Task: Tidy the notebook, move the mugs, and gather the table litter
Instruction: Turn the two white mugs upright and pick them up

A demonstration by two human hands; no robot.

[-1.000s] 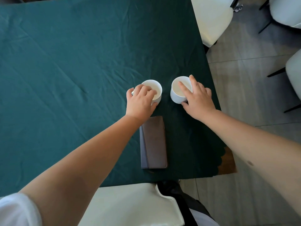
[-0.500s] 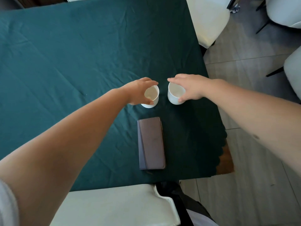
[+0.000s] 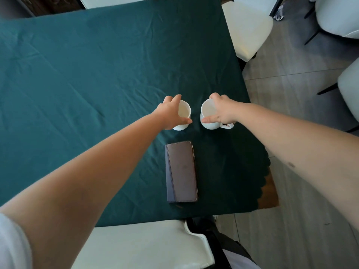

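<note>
- Left hand (image 3: pixel 171 113) wrapped round left mug (image 3: pixel 183 117), thumb on near side, fingers curled over far rim.
- Right hand (image 3: pixel 221 111) gripping right mug (image 3: pixel 208 115), thumb along near side, fingers over far rim; handle (image 3: pixel 227 125) poking out on right under the hand.
- Both mugs white, side by side, apart, on green tablecloth (image 3: pixel 87 74) near right table edge; cannot tell if resting or lifted.
- Right mug tilted slightly toward the left one.
- Brown notebook (image 3: pixel 181 171) closed, flat on cloth, just nearer than the mugs, untouched.
- White chair (image 3: pixel 136 247) at near edge, another chair (image 3: pixel 246 26) at right edge.
</note>
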